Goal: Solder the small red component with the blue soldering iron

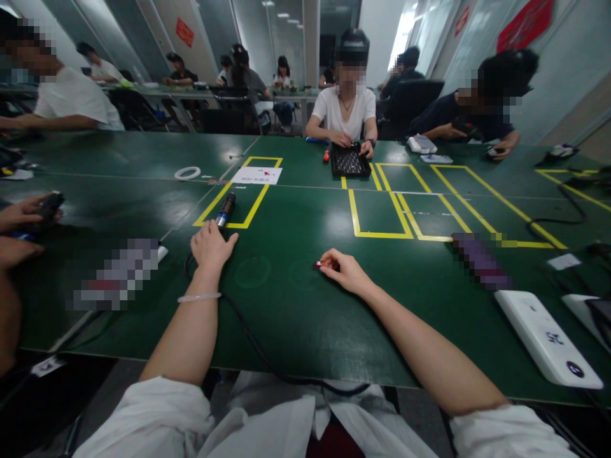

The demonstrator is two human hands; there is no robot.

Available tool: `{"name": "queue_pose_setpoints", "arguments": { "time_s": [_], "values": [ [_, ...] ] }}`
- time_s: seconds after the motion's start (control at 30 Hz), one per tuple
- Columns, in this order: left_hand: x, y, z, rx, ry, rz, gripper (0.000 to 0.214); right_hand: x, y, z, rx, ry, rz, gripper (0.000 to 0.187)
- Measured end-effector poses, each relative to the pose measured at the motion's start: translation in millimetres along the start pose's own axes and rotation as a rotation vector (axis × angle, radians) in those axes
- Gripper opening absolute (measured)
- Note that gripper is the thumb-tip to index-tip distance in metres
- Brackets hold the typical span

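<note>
My left hand (209, 247) rests on the green table, thumb stretched out to the side and fingers pointing forward. Just past its fingertips lies a dark cylindrical tool (227, 207) with a silver and blue band. Whether the fingers touch the tool's near end I cannot tell. A black cable (248, 334) passes beneath my left wrist and runs toward the table's front edge. My right hand (344, 270) pinches a small red-and-white piece (319, 264) between thumb and fingers, low over the table. Its exact kind is too small to make out.
Yellow tape outlines (382, 235) mark the table (296, 337). A paper sheet (256, 175) and a white ring (187, 173) lie at the back left. Across from me, a person handles a black tray (351, 162). A white power bank (548, 340) and phones flank my arms.
</note>
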State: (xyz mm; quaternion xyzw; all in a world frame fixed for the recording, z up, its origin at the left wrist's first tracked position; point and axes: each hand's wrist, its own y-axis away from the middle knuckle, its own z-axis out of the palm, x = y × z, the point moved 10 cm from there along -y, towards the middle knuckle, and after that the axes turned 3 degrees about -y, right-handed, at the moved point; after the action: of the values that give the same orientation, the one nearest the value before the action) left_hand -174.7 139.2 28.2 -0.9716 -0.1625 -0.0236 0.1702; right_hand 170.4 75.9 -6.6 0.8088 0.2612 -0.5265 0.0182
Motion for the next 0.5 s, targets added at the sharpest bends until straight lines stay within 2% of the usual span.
{"name": "queue_pose_setpoints", "arguments": {
  "time_s": [0.1, 0.37, 0.5],
  "values": [
    [-8, -2, 9.9, -0.095, -0.061, -0.037, 0.065, 0, 0, 1, -0.003, -0.01, -0.007, 0.014],
    [-21, -11, 14.6, -0.159, -0.066, -0.078, 0.058, 0, -1, 1, -0.005, -0.003, -0.002, 0.014],
    [-19, -11, 17.3, -0.201, -0.03, -0.066, 0.061, 0, 0, 1, -0.01, -0.004, -0.001, 0.014]
  ]
}}
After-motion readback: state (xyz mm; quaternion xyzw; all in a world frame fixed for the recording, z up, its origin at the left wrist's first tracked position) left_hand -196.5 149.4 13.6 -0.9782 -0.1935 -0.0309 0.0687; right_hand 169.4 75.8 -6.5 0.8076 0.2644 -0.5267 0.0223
